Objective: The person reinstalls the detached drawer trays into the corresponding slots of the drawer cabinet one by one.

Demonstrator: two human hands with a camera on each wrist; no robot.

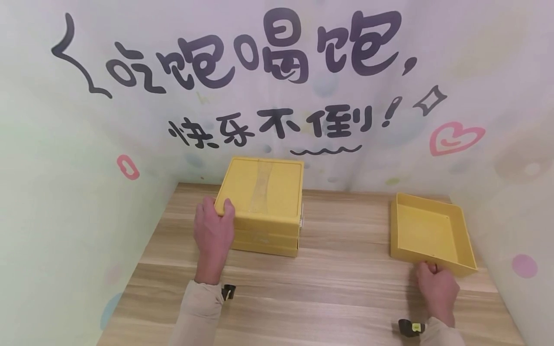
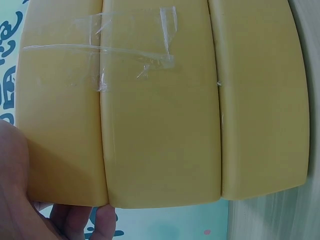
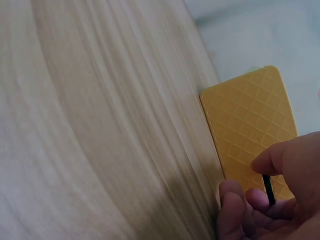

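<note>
A yellow box (image 1: 235,185) with clear tape over its top stands left of centre on the table. My left hand (image 1: 213,233) holds its near left corner, the thumb at the top edge and other fingers round the side. In the left wrist view, the box's face (image 2: 160,150) has several panels, with tape (image 2: 135,52) across a seam. A shallow yellow drawer (image 1: 421,228), open-topped, sits on the right. My right hand (image 1: 438,288) is at its near wall, pinching a small dark handle (image 3: 269,190). The right wrist view shows a diamond pattern on that drawer's outer wall (image 3: 245,120).
The wood-grain table (image 1: 342,269) stretches between the box and the drawer. Behind it rises a pale wall (image 1: 372,163) with large dark lettering, and further pale walls close off both sides. A small black device (image 1: 411,327) sits at the right wrist, another (image 1: 228,291) at the left.
</note>
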